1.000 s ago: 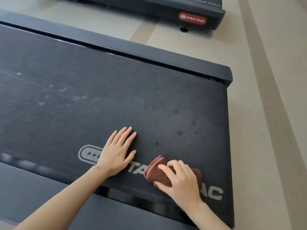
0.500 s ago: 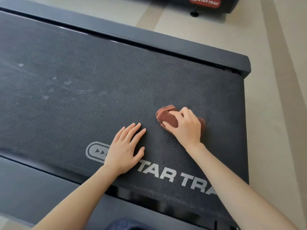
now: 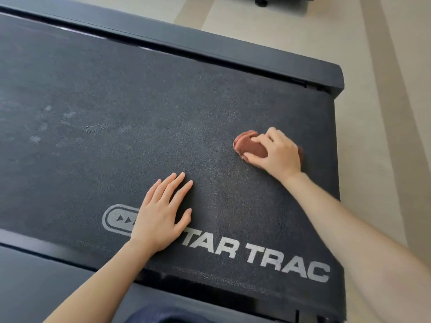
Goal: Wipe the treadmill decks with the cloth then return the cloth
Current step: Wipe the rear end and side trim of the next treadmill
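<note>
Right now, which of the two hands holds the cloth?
The right hand grips the folded reddish-brown cloth on the treadmill belt; the left hand lies flat on it, holding nothing.

I see a treadmill deck (image 3: 163, 101) that is dark grey, almost black, with tiny pale speckles all over. Pale dusty marks (image 3: 93, 129) sit at the left of the frame. Big silver-grey letters (image 3: 268, 255) run along the bottom. The cloth (image 3: 253, 148) at the right is reddish brown. The floor (image 3: 303, 31) is cream with tan stripes (image 3: 193, 10).
</note>
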Motion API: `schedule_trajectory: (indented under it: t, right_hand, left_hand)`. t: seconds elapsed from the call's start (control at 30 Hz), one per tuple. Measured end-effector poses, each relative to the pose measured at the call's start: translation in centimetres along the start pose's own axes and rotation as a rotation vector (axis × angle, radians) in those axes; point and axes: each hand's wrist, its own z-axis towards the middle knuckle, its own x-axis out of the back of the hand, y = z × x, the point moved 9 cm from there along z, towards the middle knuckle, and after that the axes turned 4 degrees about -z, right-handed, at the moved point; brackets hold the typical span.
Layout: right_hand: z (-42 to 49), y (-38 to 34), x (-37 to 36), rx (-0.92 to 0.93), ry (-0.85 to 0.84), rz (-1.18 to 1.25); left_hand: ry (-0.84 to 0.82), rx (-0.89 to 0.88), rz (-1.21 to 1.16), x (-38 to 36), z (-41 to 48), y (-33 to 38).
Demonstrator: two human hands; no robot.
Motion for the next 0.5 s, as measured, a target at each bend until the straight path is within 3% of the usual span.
schedule_trajectory:
  t: [0.23,0.5]
  right_hand:
    - [0.3,2.0,0.4,-0.179,0.048,0.019]
    - [-14.4,-2.4,6.4,-0.196,0.011,0.108]
  left_hand:
    - [-0.006,0.002,0.006,0.5,0.1,0.4]
    - [-0.008,0.007,0.012,0.3,-0.1,0.4]
